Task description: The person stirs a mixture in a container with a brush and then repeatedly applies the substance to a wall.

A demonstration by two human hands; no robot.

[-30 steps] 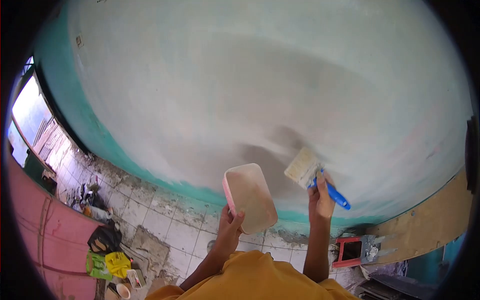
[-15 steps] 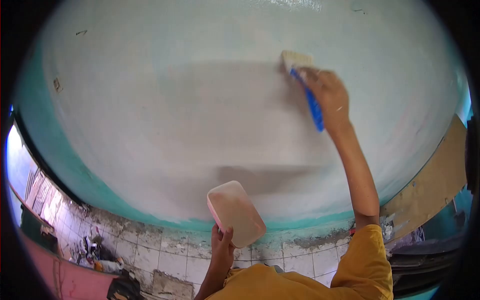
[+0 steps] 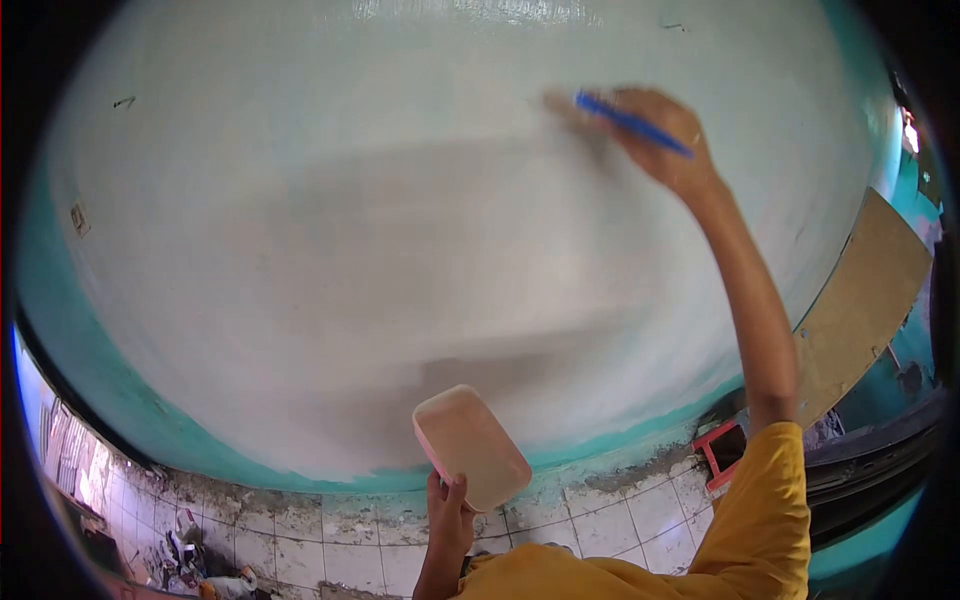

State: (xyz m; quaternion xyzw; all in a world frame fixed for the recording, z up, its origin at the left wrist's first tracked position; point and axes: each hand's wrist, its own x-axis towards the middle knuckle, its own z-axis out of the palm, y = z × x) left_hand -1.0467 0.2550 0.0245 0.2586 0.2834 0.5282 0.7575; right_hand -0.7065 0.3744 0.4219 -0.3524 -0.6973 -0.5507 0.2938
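Note:
My right hand [image 3: 662, 135] grips a paintbrush by its blue handle [image 3: 640, 125], raised against the upper right part of the wall. The pale bristles [image 3: 560, 102] are smeared by motion and point left, close to the wall. Low in front of my body, my left hand [image 3: 452, 508] is closed on the near edge of a pinkish rectangular plastic tub [image 3: 472, 448], thumb at its rim. Pale paint covers the tub's inside. The wall [image 3: 380, 240] carries a whitish coat, with teal showing along its bottom and left edges.
White floor tiles [image 3: 355, 568] run along the wall's foot. A heap of clutter [image 3: 190, 560] lies at the lower left. To the right lean a brown board [image 3: 865, 290] and dark stacked pieces [image 3: 870, 470], with a red frame [image 3: 712, 455] beside my sleeve.
The brush has swung from upright to slanting leftward as my right hand turned and moved up. My view has shifted a little to the right; the tub stays in my left hand.

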